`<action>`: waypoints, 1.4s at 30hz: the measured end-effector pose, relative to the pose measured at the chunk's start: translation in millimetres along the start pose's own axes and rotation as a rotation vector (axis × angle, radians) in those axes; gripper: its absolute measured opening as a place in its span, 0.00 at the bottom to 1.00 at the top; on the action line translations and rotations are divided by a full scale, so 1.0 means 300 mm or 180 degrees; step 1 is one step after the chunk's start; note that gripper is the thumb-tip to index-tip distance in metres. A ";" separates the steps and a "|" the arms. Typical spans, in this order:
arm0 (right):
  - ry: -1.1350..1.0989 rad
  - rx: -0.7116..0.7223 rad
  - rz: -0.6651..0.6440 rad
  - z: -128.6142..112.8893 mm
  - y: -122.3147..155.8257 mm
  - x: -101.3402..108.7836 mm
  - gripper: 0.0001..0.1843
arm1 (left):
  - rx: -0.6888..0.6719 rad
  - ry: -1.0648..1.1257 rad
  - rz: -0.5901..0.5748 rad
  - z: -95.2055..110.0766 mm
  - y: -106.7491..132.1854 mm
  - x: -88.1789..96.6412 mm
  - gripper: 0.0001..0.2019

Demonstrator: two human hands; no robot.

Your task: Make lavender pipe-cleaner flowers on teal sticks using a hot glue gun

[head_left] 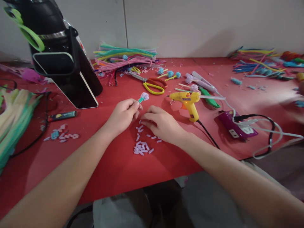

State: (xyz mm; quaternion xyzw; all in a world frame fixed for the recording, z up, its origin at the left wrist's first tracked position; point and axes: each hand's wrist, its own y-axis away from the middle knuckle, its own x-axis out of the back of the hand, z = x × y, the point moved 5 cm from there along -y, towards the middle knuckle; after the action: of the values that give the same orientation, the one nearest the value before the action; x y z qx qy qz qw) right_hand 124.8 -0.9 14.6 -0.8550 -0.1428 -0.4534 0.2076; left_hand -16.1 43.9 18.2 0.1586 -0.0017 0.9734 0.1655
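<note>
My left hand (124, 114) is closed in a pinch around the stem of a small pipe-cleaner flower (143, 97), lilac at the top with a teal band beneath. Just to its right, my right hand (163, 125) is low over the table, fingers curled and fingertips close together beside a few short lilac pipe-cleaner pieces (140, 129). Whatever those fingertips pinch, if anything, is hidden. A small heap of the same lilac pieces (142, 148) lies nearer the table's front edge.
A yellow glue gun (187, 100) stands right of my hands, its cord running to a purple power strip (234, 125). Scissors (153, 87) and pipe-cleaner bundles (128, 58) lie behind. On the left are a black bottle (91, 74) with a phone (80, 90) and a glue tube (62, 116).
</note>
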 end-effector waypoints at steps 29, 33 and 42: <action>-0.1127 -0.0347 0.0791 0.027 0.065 0.082 0.13 | 0.0024 0.0086 0.0013 0.014 0.027 -0.018 0.12; -0.0918 -0.0273 0.0696 0.020 0.080 0.104 0.14 | 0.0045 0.0201 0.0012 0.008 0.030 -0.024 0.13; -0.2642 -0.1147 0.1144 0.045 0.089 0.096 0.05 | -0.0070 0.0512 0.0035 0.025 0.061 -0.072 0.12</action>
State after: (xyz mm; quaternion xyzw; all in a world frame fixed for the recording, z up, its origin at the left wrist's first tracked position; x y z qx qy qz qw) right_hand 161.9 -16.0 25.9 -0.9971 0.0171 -0.0486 0.0567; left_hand -0.5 19.5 19.4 0.0781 0.0000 0.9838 0.1615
